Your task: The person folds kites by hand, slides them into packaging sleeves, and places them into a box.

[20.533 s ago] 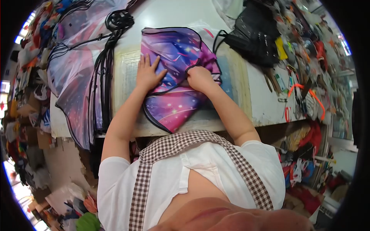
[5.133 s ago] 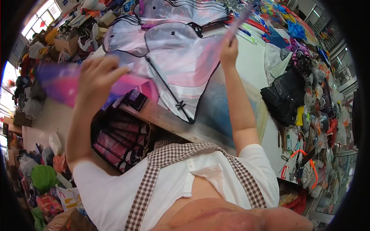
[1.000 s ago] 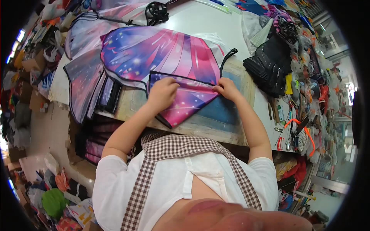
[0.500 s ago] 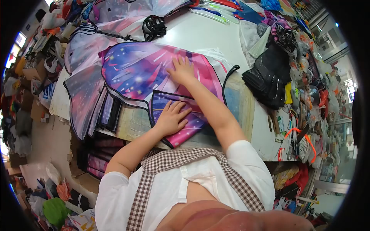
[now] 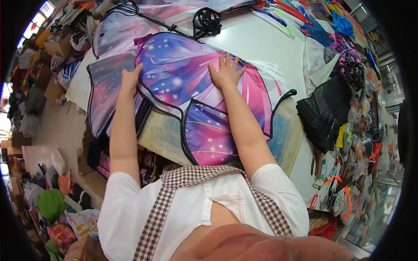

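Observation:
A purple, blue and pink wing-shaped cloth with black edging lies spread on the table before me. Its lower panel reaches the table's front edge. My right hand rests on the upper part of the cloth, fingers spread. At the cloth's left edge is my left hand, with thumb and fingers apart; whether it pinches the edging is not visible, and nothing shows in it. Paler winged cloths lie under and beyond that hand. A black strap sticks out at the right side of the cloth.
Coiled black cords lie at the back of the table. Black folded material is at the right, near tools and an orange strip. Bags and boxes crowd the left. Under the table is more pink cloth.
My left hand has gone from the lower panel up to the cloth's left edge. My right hand still lies on the upper part, fingers spread wider. The whole view has shifted and turned slightly.

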The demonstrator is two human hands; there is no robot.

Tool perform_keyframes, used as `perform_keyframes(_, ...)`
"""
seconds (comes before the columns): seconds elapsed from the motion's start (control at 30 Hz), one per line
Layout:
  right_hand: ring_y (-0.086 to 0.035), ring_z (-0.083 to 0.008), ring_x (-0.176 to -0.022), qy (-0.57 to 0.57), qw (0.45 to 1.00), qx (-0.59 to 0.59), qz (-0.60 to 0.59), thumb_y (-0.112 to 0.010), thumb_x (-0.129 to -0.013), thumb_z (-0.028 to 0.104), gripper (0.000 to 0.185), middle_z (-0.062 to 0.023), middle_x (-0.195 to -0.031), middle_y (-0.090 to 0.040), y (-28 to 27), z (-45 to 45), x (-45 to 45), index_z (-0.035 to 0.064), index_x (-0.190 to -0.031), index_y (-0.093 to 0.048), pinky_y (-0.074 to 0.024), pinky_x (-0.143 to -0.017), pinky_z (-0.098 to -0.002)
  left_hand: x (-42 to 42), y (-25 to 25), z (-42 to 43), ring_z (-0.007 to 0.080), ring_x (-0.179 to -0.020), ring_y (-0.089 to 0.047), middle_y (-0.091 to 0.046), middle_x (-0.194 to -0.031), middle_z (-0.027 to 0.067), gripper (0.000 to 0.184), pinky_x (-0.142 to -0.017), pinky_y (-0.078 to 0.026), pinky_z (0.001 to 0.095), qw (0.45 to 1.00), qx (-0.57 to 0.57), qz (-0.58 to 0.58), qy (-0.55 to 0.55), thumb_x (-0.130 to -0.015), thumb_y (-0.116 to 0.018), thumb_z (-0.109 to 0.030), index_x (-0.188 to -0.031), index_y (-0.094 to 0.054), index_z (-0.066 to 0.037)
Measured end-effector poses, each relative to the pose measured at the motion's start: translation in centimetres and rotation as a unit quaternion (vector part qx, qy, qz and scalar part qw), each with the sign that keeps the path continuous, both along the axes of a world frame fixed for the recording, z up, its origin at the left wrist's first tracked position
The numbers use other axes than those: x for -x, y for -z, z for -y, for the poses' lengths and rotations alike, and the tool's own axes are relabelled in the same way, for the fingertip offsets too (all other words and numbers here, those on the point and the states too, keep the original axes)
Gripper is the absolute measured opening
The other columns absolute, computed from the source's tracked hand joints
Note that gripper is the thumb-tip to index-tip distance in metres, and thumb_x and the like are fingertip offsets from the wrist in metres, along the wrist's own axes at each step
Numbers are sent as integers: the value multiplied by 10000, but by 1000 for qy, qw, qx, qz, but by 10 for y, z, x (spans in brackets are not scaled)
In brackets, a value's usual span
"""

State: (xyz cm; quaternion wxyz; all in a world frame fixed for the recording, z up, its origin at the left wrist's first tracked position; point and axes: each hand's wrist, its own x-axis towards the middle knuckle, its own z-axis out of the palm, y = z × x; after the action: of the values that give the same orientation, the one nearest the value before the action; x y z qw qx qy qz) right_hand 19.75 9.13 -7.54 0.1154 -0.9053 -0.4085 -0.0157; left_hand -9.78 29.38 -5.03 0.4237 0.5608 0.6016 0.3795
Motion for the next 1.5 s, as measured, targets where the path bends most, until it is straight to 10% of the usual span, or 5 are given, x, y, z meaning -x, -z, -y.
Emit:
perform_keyframes(0.27, -77, -347, -1515, -4, 1000, -11, 3, -367, -906, 696, 794, -29, -1638, -201, 4, 0, -1, 200, -1526, -357, -39, -1113, -729, -25, -73, 9, 212, -772, -724, -737, -913, 113, 342, -769, -606, 364, 836, 304, 351, 292, -815, -756, -227, -1052, -684, 9)
perform_keyframes(0.53, -276, -321, -1441, -33, 996, -73, 32, -428, -931, 539, 662, -104, -1558, -347, -20, 96, 42, 164, -1477, -422, -196, -1140, -558, -165, -47, 249, 272, -972, -653, -669, -1043, 140, 410, -877, -510, 341, 747, -246, 18, 617, -740, -769, -180, -1105, -654, -34)
perform_keyframes(0.63, -356, -312, -1395, -75, 990, -113, 50, -483, -915, 462, 607, -125, -1517, -401, -23, 160, 51, 164, -1443, -461, -269, -1117, -487, -148, -85, 274, 316, -1067, -631, -632, -1195, 205, 350, -925, -496, 350, 664, -483, -73, 566, -819, -708, -214, -1115, -665, -32)
perform_keyframes(0.8, -489, -296, -1319, -136, 981, -140, 17, -574, -889, 334, 528, -160, -1450, -491, -48, 88, 21, 162, -1387, -526, -389, -1077, -368, -105, -68, 190, 428, -1352, -403, -396, -1483, 262, 428, -1134, -306, 495, 887, -17, 28, 460, -879, -654, -362, -1204, -657, -83)
perform_keyframes(1.5, -598, -300, -1152, -175, 925, -318, 114, -541, -943, 323, 446, -158, -1365, -555, -7, 69, 14, 92, -1324, -572, -479, -983, -400, -87, 16, 204, 390, -1438, -288, -387, -1519, 189, 632, -1186, -200, 514, 652, -385, -312, 574, -810, -643, -470, -1290, -591, -62)
